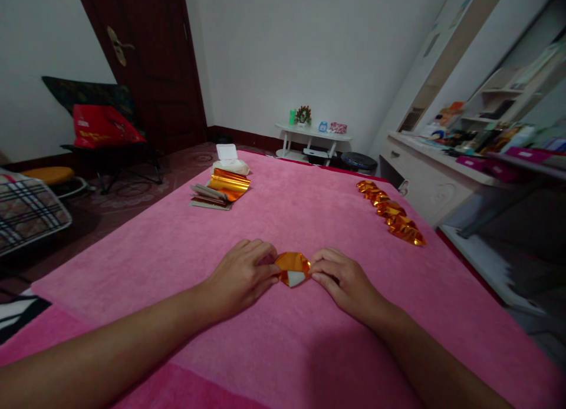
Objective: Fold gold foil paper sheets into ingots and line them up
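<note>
A pink cover point(309, 350) fills most of the room in front of me, spread flat over what I take to be a bed, though its edges are too dim to be sure. Behind it on the left stands a dark wooden door point(145, 55), and beside that a folding chair point(106, 144) with a red bag point(102, 126) resting on its seat. Along the right wall runs a white bench point(424, 173) crowded with bottles and boxes, blurred at this angle. A low white stand point(312, 137) sits against the far wall with a few small ornaments on top.

On the cover, near its right edge, lies a row of folded gold pieces point(391, 211), each overlapping the next. Toward the far left of the cover there is a stack of gold sheets point(229, 184), and a pack of wipes point(230, 161) with its lid up just behind it.

Close to the person, both forearms reach in over the cover. The left hand point(241, 276) lies palm down, its grip drawn together and pinching the left end of a gold paper point(292, 267). The right hand point(342, 279) mirrors it, its grip pinching the right end. The gold paper sits flat on the cover between the two hands, folded into a small rounded shape with a white corner showing at its near edge, well apart from both the row and the stack.
</note>
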{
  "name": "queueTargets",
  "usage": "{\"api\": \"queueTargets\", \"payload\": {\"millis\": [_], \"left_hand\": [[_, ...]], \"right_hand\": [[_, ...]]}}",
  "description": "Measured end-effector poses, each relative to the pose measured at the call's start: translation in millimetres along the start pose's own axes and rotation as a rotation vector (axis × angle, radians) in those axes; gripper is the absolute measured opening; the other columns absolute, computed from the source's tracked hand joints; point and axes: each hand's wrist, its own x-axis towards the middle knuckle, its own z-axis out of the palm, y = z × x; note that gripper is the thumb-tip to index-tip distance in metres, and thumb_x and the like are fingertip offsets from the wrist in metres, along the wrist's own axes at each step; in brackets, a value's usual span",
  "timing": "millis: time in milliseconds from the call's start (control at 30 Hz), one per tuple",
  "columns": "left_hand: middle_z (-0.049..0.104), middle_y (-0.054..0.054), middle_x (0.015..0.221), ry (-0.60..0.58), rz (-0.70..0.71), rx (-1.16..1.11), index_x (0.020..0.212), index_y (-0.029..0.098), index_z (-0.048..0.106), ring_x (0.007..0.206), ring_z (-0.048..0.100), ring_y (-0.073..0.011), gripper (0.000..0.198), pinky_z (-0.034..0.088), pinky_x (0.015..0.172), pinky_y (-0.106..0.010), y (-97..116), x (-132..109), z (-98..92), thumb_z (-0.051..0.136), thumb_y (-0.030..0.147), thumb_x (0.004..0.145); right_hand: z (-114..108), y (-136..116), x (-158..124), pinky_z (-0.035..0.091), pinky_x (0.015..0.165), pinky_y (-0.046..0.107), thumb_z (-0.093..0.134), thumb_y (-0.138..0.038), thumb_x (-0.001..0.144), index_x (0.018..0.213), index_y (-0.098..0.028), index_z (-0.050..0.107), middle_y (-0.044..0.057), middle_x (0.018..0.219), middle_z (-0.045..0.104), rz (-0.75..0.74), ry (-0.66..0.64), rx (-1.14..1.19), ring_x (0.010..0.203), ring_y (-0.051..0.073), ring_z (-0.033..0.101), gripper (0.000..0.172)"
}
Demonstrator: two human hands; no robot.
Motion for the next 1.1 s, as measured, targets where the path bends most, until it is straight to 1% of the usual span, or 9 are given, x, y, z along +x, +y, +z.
{"api": "queueTargets", "payload": {"millis": [200,267,367,467,600,700,800,900,1100], "left_hand": [[0.059,-0.005,0.095,0.002,-0.005,-0.04,0.101,0.023,0.067,0.086,0.052,-0.0189,0.022,0.038,0.075,-0.034,-2,7,2.4,0.053,0.033,0.088],[0.06,-0.006,0.094,0.016,-0.002,-0.041,0.1,0.023,0.068,0.086,0.053,-0.0188,0.021,0.039,0.075,-0.034,-1,8,2.7,0.052,0.03,0.088],[0.06,-0.006,0.093,0.047,-0.009,-0.062,0.096,0.021,0.069,0.085,0.054,-0.0184,0.02,0.04,0.074,-0.033,-1,9,4.1,0.052,0.025,0.087],[0.06,-0.006,0.09,0.074,-0.058,-0.153,0.091,0.02,0.071,0.083,0.055,-0.0173,0.017,0.042,0.073,-0.03,-3,10,6.6,0.055,0.023,0.085],[0.062,-0.004,0.081,0.089,-0.149,-0.345,0.08,0.017,0.071,0.076,0.057,-0.0141,0.017,0.043,0.068,-0.026,-8,13,10.9,0.054,0.019,0.085],[0.064,-0.004,0.075,0.112,-0.212,-0.432,0.076,0.016,0.07,0.068,0.057,-0.0128,0.016,0.043,0.064,-0.024,-11,15,13.8,0.056,0.019,0.083],[0.065,-0.002,0.073,0.141,-0.296,-0.468,0.081,0.016,0.066,0.062,0.056,-0.0115,0.007,0.042,0.058,-0.022,-11,16,15.8,0.061,0.019,0.079],[0.065,0.001,0.071,0.176,-0.358,-0.533,0.087,0.016,0.06,0.057,0.055,-0.0096,0.012,0.04,0.054,-0.019,-9,16,16.2,0.064,0.019,0.076],[0.067,-0.002,0.075,0.13,-0.341,-0.502,0.082,0.016,0.068,0.063,0.058,-0.0123,0.009,0.043,0.058,-0.022,-6,16,12.9,0.064,0.023,0.078]], "right_hand": [[3,0,-1,0.044,0.074,0.029,0.053,-0.014,0.086,0.083,-0.022,0.065,0.003,0.085,0.06,0.048,0.012,0.058,0.082,0.016,0.056,0.014],[3,0,0,0.044,0.075,0.029,0.055,-0.015,0.085,0.082,-0.022,0.065,0.003,0.085,0.06,0.065,0.016,0.088,0.083,0.016,0.056,0.013],[4,-1,2,0.043,0.072,0.027,0.054,-0.014,0.085,0.076,-0.02,0.063,0.002,0.084,0.058,0.144,0.023,0.126,0.08,0.015,0.056,0.014],[5,-2,6,0.042,0.068,0.025,0.054,-0.015,0.084,0.068,-0.019,0.059,0.001,0.081,0.056,0.234,0.042,0.137,0.075,0.014,0.055,0.017],[9,-1,11,0.039,0.065,0.025,0.053,-0.017,0.083,0.066,-0.019,0.055,-0.001,0.075,0.054,0.297,0.072,0.063,0.07,0.013,0.053,0.017],[11,0,13,0.038,0.063,0.024,0.052,-0.018,0.083,0.068,-0.019,0.056,-0.001,0.073,0.055,0.315,0.071,0.006,0.068,0.013,0.052,0.015],[11,-1,14,0.037,0.062,0.024,0.053,-0.018,0.082,0.07,-0.019,0.057,-0.001,0.073,0.055,0.328,0.069,-0.02,0.067,0.013,0.052,0.014],[11,-2,14,0.037,0.062,0.024,0.053,-0.018,0.082,0.068,-0.019,0.056,-0.002,0.073,0.055,0.325,0.069,-0.003,0.067,0.013,0.052,0.014],[11,-1,12,0.038,0.064,0.024,0.054,-0.017,0.083,0.069,-0.019,0.059,-0.001,0.075,0.055,0.307,0.071,0.069,0.07,0.013,0.053,0.015]]}}
